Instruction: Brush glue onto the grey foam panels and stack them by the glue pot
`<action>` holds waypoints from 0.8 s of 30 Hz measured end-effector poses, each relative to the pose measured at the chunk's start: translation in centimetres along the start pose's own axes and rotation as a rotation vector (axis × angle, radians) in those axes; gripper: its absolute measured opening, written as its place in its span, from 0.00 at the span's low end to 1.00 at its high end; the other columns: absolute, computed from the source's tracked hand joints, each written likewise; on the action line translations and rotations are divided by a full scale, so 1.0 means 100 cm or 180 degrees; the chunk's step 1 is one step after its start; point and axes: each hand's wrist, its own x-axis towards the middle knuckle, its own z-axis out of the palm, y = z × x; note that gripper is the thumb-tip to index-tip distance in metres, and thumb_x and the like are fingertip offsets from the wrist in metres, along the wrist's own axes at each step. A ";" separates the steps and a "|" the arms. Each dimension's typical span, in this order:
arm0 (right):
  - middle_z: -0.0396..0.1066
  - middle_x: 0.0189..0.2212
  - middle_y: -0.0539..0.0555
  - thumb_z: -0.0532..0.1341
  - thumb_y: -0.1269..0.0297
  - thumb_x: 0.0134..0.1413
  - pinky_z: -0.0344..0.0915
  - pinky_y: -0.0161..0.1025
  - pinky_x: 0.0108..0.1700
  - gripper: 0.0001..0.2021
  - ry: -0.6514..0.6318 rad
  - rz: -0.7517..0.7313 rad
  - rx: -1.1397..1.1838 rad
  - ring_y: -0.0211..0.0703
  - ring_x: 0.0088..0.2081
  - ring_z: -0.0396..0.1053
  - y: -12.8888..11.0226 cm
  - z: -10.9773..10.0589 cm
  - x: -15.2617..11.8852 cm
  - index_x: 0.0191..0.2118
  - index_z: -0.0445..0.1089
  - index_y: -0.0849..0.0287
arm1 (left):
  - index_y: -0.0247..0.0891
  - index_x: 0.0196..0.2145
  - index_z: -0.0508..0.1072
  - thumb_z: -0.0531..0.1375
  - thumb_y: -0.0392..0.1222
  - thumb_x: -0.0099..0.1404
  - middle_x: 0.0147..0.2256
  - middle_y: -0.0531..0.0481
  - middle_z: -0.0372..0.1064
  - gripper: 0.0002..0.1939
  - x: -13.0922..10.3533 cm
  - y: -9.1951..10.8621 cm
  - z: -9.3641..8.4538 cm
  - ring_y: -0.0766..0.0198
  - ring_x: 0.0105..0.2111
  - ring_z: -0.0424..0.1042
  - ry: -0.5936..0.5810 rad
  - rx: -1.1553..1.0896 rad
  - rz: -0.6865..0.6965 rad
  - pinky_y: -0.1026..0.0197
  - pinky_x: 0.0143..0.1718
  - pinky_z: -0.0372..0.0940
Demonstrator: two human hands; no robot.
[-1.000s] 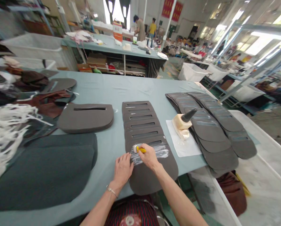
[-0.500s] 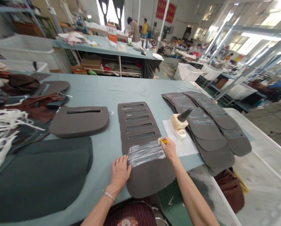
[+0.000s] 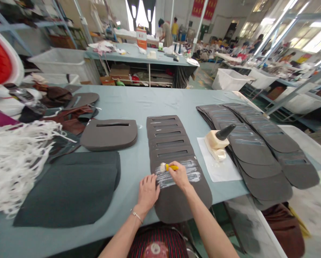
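Observation:
My right hand (image 3: 178,175) is closed round the yellow handle of a small brush (image 3: 164,167). The pale bristles lie on a white smear of glue-like paste (image 3: 169,177) that streaks the nearest of several overlapping dark grey panels (image 3: 182,202). Each panel in this row has a long slot near its upper edge; on the nearest one, paste surrounds and partly covers it. My left hand (image 3: 148,190) rests flat on that panel's left edge, fingers stretched out. To the right, a cream block-shaped container (image 3: 214,140) with a black cone on it stands on a white sheet (image 3: 205,163).
Fanned dark panels (image 3: 257,154) lie on the right. A stack of slotted panels (image 3: 109,134) and dark green fabric (image 3: 74,190) are at left, beside a heap of white strips (image 3: 18,165). White bins (image 3: 230,79) and people (image 3: 166,32) are farther back.
My right hand has carried the brush leftward across the panel, from its right edge to near my left hand. My left hand stays at the panel's edge. The view has turned slightly left.

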 end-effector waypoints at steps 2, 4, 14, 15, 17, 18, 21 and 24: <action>0.70 0.24 0.50 0.54 0.63 0.48 0.59 0.34 0.32 0.09 0.0304 0.0407 -0.0357 0.40 0.26 0.65 0.028 -0.031 0.005 0.29 0.70 0.57 | 0.38 0.52 0.64 0.53 0.38 0.61 0.51 0.42 0.64 0.20 0.000 -0.001 -0.001 0.53 0.51 0.60 0.0029 -0.0048 0.0011 0.48 0.53 0.55; 0.68 0.22 0.51 0.54 0.61 0.47 0.58 0.35 0.31 0.09 0.0674 0.0702 -0.0817 0.41 0.24 0.64 0.047 -0.059 0.013 0.28 0.70 0.58 | 0.38 0.51 0.64 0.54 0.38 0.61 0.50 0.43 0.64 0.19 0.002 -0.001 -0.002 0.54 0.51 0.60 0.0039 -0.0132 -0.0027 0.49 0.53 0.55; 0.72 0.29 0.50 0.54 0.64 0.49 0.62 0.34 0.35 0.09 0.0125 -0.0152 0.0118 0.39 0.30 0.68 -0.020 0.033 0.041 0.31 0.72 0.55 | 0.37 0.51 0.64 0.52 0.38 0.61 0.51 0.41 0.64 0.19 0.037 -0.003 -0.001 0.53 0.51 0.61 0.0023 -0.0058 0.0032 0.48 0.52 0.55; 0.72 0.27 0.50 0.54 0.64 0.48 0.62 0.34 0.34 0.09 0.0197 0.0005 0.0001 0.39 0.29 0.67 -0.006 0.022 0.045 0.30 0.72 0.55 | 0.36 0.51 0.64 0.52 0.38 0.62 0.51 0.40 0.64 0.19 0.037 -0.003 0.001 0.53 0.51 0.61 0.0017 -0.0020 0.0044 0.48 0.52 0.55; 0.70 0.24 0.49 0.53 0.62 0.46 0.60 0.34 0.31 0.10 0.0472 0.0407 -0.0362 0.40 0.26 0.65 0.030 -0.014 0.052 0.29 0.72 0.56 | 0.35 0.52 0.64 0.52 0.39 0.62 0.51 0.39 0.64 0.20 0.037 -0.004 0.004 0.52 0.52 0.61 0.0031 0.0025 0.0040 0.48 0.52 0.55; 0.70 0.23 0.50 0.52 0.62 0.46 0.59 0.35 0.31 0.11 0.0640 0.0587 -0.0585 0.40 0.25 0.64 0.048 -0.036 0.054 0.29 0.72 0.57 | 0.35 0.52 0.64 0.52 0.39 0.62 0.51 0.39 0.64 0.20 0.037 -0.005 0.005 0.52 0.52 0.61 0.0040 0.0033 0.0029 0.48 0.52 0.55; 0.69 0.22 0.51 0.52 0.60 0.45 0.58 0.35 0.31 0.13 0.0841 0.0905 -0.1071 0.41 0.26 0.64 0.086 -0.082 0.058 0.30 0.72 0.58 | 0.36 0.52 0.64 0.51 0.39 0.62 0.51 0.39 0.64 0.20 0.035 -0.005 0.005 0.52 0.52 0.61 0.0072 0.0038 -0.0004 0.48 0.52 0.56; 0.69 0.23 0.52 0.51 0.58 0.48 0.57 0.35 0.33 0.13 0.0829 0.0733 -0.1306 0.42 0.27 0.64 0.097 -0.086 0.057 0.30 0.71 0.58 | 0.36 0.53 0.64 0.52 0.40 0.62 0.52 0.40 0.64 0.20 0.034 -0.005 0.003 0.52 0.52 0.61 0.0085 0.0028 -0.0012 0.49 0.52 0.56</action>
